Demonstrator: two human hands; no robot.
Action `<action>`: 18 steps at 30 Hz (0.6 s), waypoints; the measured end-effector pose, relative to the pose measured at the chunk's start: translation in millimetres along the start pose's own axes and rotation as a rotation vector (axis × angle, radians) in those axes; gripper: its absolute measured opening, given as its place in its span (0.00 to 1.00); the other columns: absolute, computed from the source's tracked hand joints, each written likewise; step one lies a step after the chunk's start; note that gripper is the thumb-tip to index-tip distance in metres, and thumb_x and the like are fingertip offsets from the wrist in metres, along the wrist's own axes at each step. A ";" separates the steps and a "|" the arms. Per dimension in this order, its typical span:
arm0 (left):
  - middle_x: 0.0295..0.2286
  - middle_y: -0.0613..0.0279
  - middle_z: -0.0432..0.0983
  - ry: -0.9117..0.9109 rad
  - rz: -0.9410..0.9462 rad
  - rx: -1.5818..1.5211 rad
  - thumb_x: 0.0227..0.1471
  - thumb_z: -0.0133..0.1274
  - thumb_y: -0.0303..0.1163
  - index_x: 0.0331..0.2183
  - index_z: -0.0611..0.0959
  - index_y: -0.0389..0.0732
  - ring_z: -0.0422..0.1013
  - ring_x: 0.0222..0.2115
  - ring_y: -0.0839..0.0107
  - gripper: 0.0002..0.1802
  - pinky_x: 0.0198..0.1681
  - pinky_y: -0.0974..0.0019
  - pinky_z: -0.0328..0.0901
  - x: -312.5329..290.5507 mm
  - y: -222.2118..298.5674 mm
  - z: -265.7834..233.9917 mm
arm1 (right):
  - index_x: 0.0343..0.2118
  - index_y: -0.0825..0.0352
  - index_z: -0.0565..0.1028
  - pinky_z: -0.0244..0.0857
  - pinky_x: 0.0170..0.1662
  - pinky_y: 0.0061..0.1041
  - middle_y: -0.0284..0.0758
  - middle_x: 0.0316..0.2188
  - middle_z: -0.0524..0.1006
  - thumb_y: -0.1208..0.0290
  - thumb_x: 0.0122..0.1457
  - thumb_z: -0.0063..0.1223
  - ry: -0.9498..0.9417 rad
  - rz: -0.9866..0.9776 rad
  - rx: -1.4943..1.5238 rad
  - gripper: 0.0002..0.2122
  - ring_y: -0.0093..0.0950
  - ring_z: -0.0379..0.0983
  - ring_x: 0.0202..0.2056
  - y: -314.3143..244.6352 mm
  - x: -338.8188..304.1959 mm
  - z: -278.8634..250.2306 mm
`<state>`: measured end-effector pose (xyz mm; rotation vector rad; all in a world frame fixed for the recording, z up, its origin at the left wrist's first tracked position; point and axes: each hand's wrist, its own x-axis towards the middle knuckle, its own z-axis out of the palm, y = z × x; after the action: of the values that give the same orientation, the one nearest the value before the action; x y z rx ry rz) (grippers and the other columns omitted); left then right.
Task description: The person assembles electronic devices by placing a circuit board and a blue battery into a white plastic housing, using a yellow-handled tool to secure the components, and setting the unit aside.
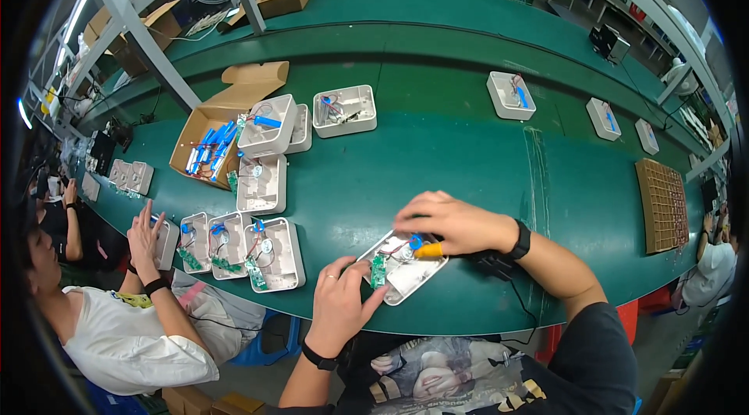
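In front of me a white plastic case [409, 278] lies tilted on the green table, its open side up. Inside are a green circuit board [378, 271], thin wires and a round blue part [416, 241]. My left hand [341, 298] grips the case's left end, thumb and fingers beside the circuit board. Over the case's upper right side, my right hand [456, 224] has its fingers bent around a tool with an orange-yellow end [429, 250]. The palm hides most of this tool. Beneath my right wrist sits a black object [495, 264] with a cord running toward the table's edge.
Several open white cases [275, 255] with boards and wires stand at left, near a co-worker's hand [143, 239]. Behind them is a cardboard box [191, 138] of blue cylindrical cells. More cases [511, 95] lie far right, and a brown gridded tray [663, 208] stands by the right edge.
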<state>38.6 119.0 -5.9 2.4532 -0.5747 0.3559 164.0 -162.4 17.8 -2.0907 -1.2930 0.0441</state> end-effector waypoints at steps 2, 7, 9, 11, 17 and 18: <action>0.42 0.56 0.83 0.026 -0.058 0.030 0.49 0.73 0.32 0.45 0.83 0.38 0.75 0.51 0.53 0.23 0.54 0.48 0.69 0.1 3.3 0.6 | 0.54 0.64 0.81 0.69 0.60 0.40 0.38 0.55 0.79 0.67 0.61 0.69 -0.138 -0.051 -0.024 0.19 0.42 0.76 0.54 -3.4 3.9 10.9; 0.36 0.58 0.84 0.039 -0.195 -0.079 0.51 0.70 0.27 0.44 0.83 0.37 0.75 0.50 0.53 0.18 0.53 0.52 0.68 6.6 0.1 4.8 | 0.55 0.62 0.81 0.69 0.56 0.43 0.37 0.52 0.78 0.68 0.61 0.68 -0.110 -0.033 0.140 0.19 0.42 0.74 0.55 0.0 -6.9 17.2; 0.34 0.58 0.85 0.112 -0.261 -0.168 0.52 0.68 0.23 0.44 0.83 0.35 0.76 0.48 0.55 0.16 0.52 0.54 0.69 10.1 1.1 4.6 | 0.55 0.61 0.81 0.69 0.55 0.43 0.37 0.53 0.78 0.69 0.61 0.67 -0.142 0.152 0.212 0.18 0.42 0.74 0.56 -7.4 4.4 -3.0; 0.34 0.58 0.85 0.103 -0.282 -0.251 0.53 0.67 0.22 0.44 0.83 0.35 0.77 0.47 0.58 0.16 0.52 0.56 0.69 12.5 -2.3 9.4 | 0.55 0.61 0.81 0.70 0.55 0.43 0.37 0.53 0.78 0.70 0.62 0.66 -0.148 0.250 0.239 0.18 0.42 0.74 0.56 0.4 9.8 -10.4; 0.33 0.60 0.86 0.080 -0.509 -0.638 0.57 0.64 0.21 0.45 0.83 0.34 0.79 0.44 0.71 0.13 0.51 0.63 0.71 14.5 -21.4 27.2 | 0.53 0.60 0.82 0.72 0.55 0.41 0.36 0.51 0.81 0.70 0.61 0.68 0.133 0.034 -0.036 0.17 0.42 0.78 0.51 28.5 10.4 17.9; 0.33 0.60 0.86 0.088 -0.519 -0.636 0.57 0.64 0.21 0.45 0.83 0.34 0.79 0.44 0.71 0.13 0.51 0.63 0.71 14.9 -20.0 28.0 | 0.52 0.60 0.83 0.73 0.55 0.40 0.35 0.50 0.82 0.71 0.60 0.68 0.196 -0.020 -0.073 0.17 0.42 0.79 0.50 22.0 11.8 19.4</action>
<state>64.4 112.2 -32.2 1.8613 0.0141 0.0487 180.2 -149.0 -5.8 -2.0843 -1.2128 -0.2149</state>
